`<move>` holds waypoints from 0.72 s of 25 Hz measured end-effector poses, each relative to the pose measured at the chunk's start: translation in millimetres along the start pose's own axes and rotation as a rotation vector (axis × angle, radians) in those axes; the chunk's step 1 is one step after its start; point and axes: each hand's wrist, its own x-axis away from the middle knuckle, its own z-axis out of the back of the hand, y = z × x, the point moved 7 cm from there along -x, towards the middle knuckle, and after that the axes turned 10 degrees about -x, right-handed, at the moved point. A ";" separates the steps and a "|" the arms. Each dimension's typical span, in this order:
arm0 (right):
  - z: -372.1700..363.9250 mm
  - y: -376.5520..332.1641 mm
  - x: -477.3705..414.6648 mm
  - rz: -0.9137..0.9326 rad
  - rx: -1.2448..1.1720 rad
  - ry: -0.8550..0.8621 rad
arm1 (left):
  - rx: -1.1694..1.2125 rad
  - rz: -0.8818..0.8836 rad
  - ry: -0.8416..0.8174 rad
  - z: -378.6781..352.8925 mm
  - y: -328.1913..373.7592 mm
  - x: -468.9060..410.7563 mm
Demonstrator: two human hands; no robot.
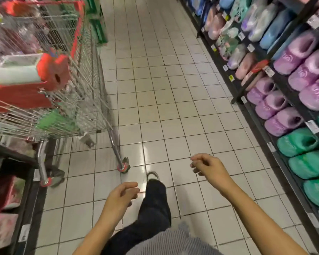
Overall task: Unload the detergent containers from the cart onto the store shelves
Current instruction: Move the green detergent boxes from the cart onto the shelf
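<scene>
A wire shopping cart (pixel 85 100) with red trim stands at the left of the aisle, blurred, with packages inside, among them a green one (pixel 50 120) low down. Detergent packs in purple (pixel 276 105), green (pixel 296 144) and blue fill the dark shelves (pixel 276 155) along the right. My left hand (pixel 121 197) hangs over the floor at bottom centre, fingers loosely curled, holding nothing. My right hand (pixel 206 167) is further forward and to the right, also loosely curled and empty. Both hands are away from the cart and the shelves.
The white tiled floor (pixel 164 89) runs ahead between cart and shelves. My dark trouser leg and shoe (pixel 153 181) step forward between my hands. A low dark shelf (pixel 13 181) with pink packages stands at bottom left, beside the cart's wheels (pixel 123 167).
</scene>
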 end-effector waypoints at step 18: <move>45.6 -184.3 -396.5 0.025 0.342 -0.241 | 0.198 -0.161 0.273 52.7 360.8 -292.7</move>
